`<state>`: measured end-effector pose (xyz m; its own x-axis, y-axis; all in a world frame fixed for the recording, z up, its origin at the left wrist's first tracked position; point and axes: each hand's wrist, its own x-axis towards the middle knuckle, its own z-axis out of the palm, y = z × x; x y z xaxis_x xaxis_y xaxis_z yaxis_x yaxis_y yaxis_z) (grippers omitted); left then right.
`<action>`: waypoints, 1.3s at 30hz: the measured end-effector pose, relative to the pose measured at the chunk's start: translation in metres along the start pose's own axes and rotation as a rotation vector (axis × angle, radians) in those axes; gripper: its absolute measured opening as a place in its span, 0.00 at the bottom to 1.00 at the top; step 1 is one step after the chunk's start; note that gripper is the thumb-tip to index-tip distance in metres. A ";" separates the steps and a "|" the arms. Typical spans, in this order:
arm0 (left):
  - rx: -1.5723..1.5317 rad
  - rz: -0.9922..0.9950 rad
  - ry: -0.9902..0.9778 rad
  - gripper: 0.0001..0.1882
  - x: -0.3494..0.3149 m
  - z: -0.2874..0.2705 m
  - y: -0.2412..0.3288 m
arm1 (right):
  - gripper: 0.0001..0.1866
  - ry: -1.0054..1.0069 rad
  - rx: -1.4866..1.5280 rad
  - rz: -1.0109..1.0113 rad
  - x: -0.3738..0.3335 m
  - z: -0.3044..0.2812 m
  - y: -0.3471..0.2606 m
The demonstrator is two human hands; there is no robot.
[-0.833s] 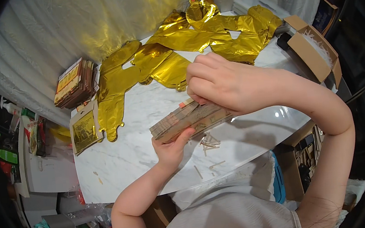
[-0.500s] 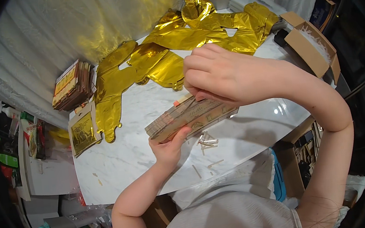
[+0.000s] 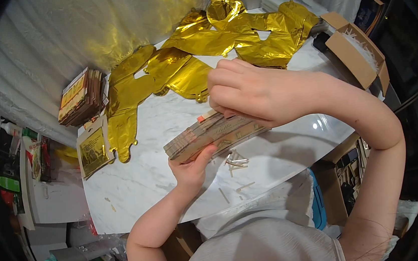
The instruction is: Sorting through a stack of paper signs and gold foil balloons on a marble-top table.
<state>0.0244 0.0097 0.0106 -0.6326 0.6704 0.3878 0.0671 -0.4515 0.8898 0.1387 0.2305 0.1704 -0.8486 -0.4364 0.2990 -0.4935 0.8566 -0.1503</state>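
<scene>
My left hand [image 3: 190,170] is wrapped round the left end of a long, layered, brown printed cardboard piece [image 3: 214,136], its thumb across the front face. The layers show at the left end, and the piece tilts up to the right above the table. Over its upper edge my right hand [image 3: 246,94] is closed, fingers curled down against the piece; whatever they pinch is hidden. Beside those fingertips, a pale strip with a small orange-red end [image 3: 202,118] lies along the top edge. Under the piece sits a small pile of thin sticks [image 3: 236,159].
Flat gold foil balloons [image 3: 178,68] spread across the back of the white marbled table [image 3: 160,200]. At the left stand a stack of printed packets [image 3: 82,97] and a single packet [image 3: 95,146]. An open cardboard box [image 3: 354,48] with shredded filler is at the back right.
The cardboard piece and both hands have shifted very slightly. My right hand stays closed at the upper edge, and the left keeps its hold.
</scene>
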 end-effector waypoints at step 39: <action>-0.024 -0.084 0.004 0.18 -0.007 -0.004 -0.005 | 0.08 0.147 -0.015 0.171 0.029 0.004 -0.030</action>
<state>0.0256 0.0050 0.0026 -0.6384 0.7041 0.3109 -0.0051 -0.4077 0.9131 0.1280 0.1908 0.1799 -0.8823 -0.2403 0.4048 -0.3407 0.9193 -0.1968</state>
